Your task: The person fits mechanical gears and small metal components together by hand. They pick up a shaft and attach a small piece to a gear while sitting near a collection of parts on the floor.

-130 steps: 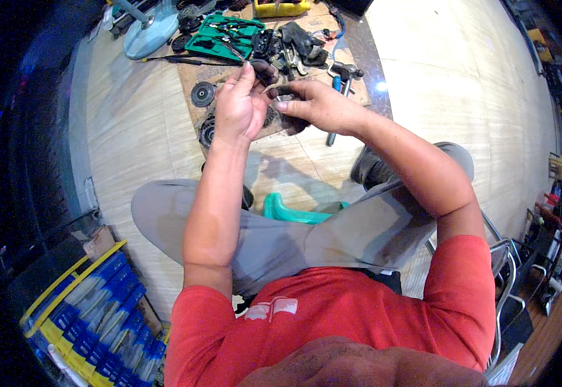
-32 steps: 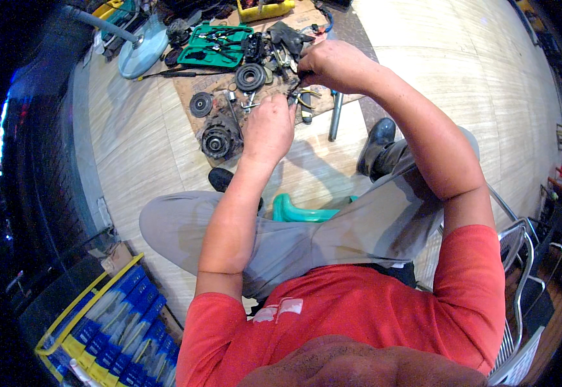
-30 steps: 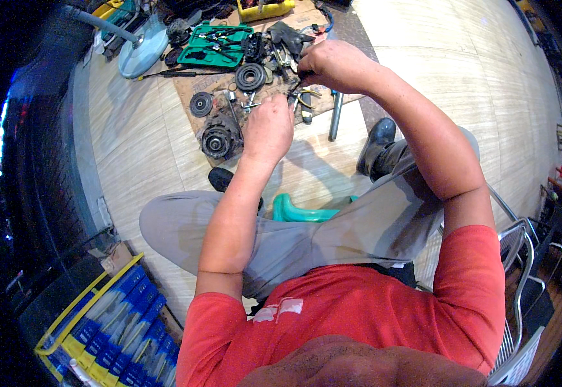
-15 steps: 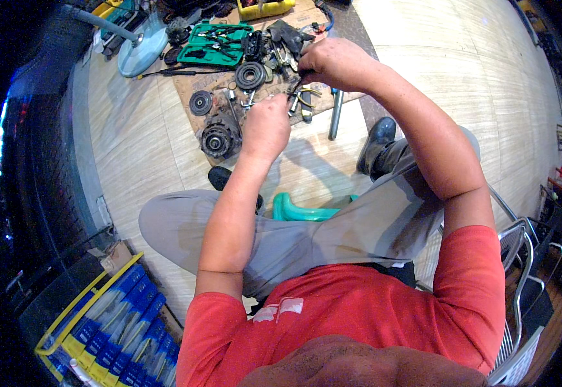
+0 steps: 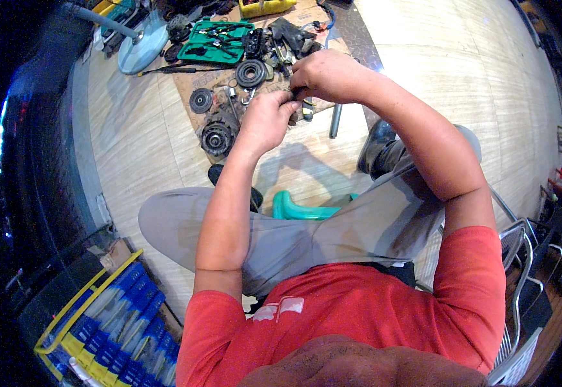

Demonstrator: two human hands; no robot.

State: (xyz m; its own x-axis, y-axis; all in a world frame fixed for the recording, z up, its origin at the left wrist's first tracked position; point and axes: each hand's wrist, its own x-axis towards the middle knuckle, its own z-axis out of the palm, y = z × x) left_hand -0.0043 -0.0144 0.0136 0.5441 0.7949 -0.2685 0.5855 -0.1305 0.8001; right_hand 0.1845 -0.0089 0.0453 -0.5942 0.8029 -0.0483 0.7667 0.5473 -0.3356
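Observation:
My left hand and my right hand almost meet over the parts-covered cardboard, both with fingers closed around a small dark piece that I cannot make out, partly hidden by them. Beneath them lie yellow-handled pliers, partly covered, and a bar tool. Left of my hands are a black ring part, a smaller round wheel and a bulky dark assembly with a hub. Behind sit an open green tool case and dark loose parts.
A pale-blue round stand base with a post is at upper left, a yellow container at the back. A green plastic object lies under my legs, a metal chair at right, blue-and-yellow bins at lower left.
In the last half second my right hand has moved down and left toward my left hand, which has turned slightly, showing its thumb. Earlier both hands were together beside the tool case.

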